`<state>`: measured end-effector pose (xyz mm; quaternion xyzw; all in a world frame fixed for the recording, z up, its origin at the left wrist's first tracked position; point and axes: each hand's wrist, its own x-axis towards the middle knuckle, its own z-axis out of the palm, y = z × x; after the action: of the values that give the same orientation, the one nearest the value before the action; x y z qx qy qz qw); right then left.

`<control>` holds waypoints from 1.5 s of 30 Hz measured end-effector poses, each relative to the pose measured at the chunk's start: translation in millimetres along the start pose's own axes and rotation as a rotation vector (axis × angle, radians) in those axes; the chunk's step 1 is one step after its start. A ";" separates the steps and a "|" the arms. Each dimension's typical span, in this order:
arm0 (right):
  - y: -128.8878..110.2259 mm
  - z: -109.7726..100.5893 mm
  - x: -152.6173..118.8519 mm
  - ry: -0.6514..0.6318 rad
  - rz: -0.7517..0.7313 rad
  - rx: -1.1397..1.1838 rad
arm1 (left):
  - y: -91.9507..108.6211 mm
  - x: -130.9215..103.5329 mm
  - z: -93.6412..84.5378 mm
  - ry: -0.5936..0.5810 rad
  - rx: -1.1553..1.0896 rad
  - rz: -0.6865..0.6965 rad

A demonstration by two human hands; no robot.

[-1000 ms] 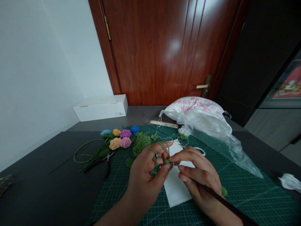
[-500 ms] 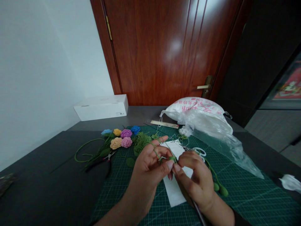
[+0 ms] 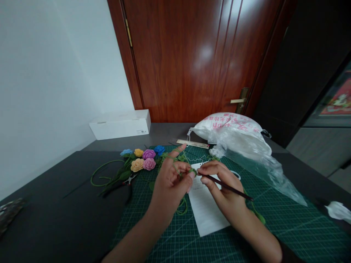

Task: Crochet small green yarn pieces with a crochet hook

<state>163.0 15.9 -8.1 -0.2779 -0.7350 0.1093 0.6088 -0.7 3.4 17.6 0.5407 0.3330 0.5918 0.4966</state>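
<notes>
Right now the left hand [image 3: 170, 180] is pinching a small green yarn piece [image 3: 193, 171] between thumb and finger, its index finger pointing up with yarn crossing it, while the right hand [image 3: 226, 188] is pinching a dark stick [image 3: 233, 189] whose tip is pointing at the piece. Both hands are hovering over a sheet of paper [image 3: 207, 210] lying on a green mat [image 3: 287, 223], and yarn flowers [image 3: 148, 163] are resting near some pliers [image 3: 129, 179] to the left

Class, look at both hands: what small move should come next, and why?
Probably ease the dark stick gently toward the left hand, catching the green strand: the right hand grips the stick, its far end seems to meet the small green piece the left pinches, and the strand crosses a raised left finger.
</notes>
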 end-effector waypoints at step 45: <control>-5.9 4.1 1.1 0.134 0.606 0.831 | 2.8 -0.3 -7.3 -0.188 0.044 0.004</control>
<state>157.4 12.4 -5.2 -0.2194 -0.4757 0.5453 0.6544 -8.4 3.4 18.7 0.6053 0.2969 0.5318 0.5124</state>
